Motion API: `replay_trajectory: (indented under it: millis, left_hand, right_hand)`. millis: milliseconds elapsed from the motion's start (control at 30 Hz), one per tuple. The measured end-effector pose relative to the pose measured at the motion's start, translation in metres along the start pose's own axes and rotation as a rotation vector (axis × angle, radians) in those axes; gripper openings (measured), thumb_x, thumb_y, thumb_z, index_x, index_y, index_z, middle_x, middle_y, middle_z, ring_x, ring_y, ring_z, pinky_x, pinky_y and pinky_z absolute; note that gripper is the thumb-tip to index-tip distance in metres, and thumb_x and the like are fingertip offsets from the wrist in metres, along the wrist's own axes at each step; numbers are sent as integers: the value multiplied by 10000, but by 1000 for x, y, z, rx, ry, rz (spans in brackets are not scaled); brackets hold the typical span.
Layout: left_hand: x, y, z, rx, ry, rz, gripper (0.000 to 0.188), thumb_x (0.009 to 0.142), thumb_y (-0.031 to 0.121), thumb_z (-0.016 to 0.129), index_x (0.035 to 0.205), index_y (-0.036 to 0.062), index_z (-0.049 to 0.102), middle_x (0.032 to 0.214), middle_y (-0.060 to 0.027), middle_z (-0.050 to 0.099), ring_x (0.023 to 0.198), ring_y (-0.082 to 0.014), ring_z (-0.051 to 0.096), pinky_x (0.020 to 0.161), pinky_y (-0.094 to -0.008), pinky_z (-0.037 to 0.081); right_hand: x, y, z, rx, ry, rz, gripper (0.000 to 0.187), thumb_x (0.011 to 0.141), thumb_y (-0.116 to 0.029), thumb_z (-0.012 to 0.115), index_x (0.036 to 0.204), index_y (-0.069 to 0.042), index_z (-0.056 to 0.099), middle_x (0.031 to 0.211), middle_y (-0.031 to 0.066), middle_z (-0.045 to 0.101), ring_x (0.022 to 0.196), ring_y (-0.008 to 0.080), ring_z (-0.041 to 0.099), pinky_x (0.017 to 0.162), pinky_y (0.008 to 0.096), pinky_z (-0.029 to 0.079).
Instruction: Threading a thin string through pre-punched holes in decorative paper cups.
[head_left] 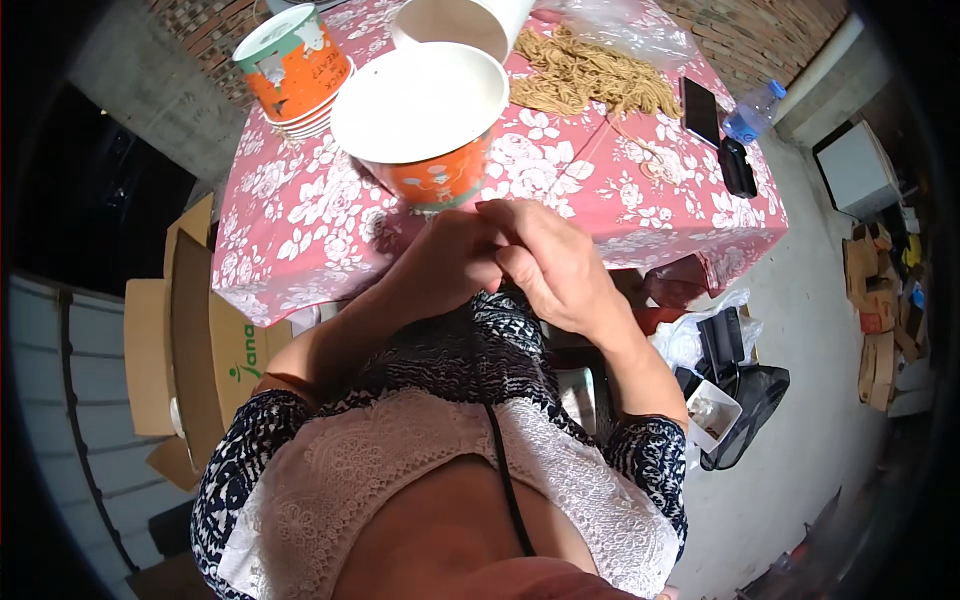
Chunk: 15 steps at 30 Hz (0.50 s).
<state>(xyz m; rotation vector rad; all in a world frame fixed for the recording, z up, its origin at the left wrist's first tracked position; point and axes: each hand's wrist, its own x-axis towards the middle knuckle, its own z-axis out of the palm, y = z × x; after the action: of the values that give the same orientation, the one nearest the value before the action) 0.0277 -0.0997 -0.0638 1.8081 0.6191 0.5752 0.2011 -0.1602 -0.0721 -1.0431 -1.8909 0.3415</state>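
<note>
My left hand (448,250) and my right hand (556,256) meet at the table's near edge. Both have curled fingers pressed together, the right one's fingertips touching the left. Whatever lies between them, if anything, is hidden. Just beyond the hands stands a large orange paper bucket (440,182) with a white rim and a green band at its base. Behind it a white tub (480,28) lies tipped on its side. To the left, several stacked orange paper buckets (295,80) stand upside down. A heap of tan cord (590,78) rests at the far right.
The table wears a pink floral cloth (300,220). On its right side lie a phone (700,110), a black case (737,168) and a plastic bottle (755,115). An open cardboard box (190,330) stands at left. Bags and a white container (712,415) sit on the floor at right.
</note>
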Motion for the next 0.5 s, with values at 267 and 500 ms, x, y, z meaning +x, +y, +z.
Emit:
replay_trajectory:
  millis: [267,500]
  left_hand:
    - [-39,-3,-46,225,40,-175,120,845,95,690,908,-6,688,712,-84,662,675,-135,622,654,-293,489]
    - [-42,1,-58,103,97,-326,126,868,109,673,908,-11,671,707,-60,642,702,-109,610,664,-282,488]
  right_hand:
    - [-12,-4,17,-4,77,195,75,866,-61,652,915,-9,673,816,134,673,672,286,660,596,355,513]
    - [-8,0,46,99,17,218,170,910,-131,637,991,19,641,973,162,658,875,328,658,752,348,520]
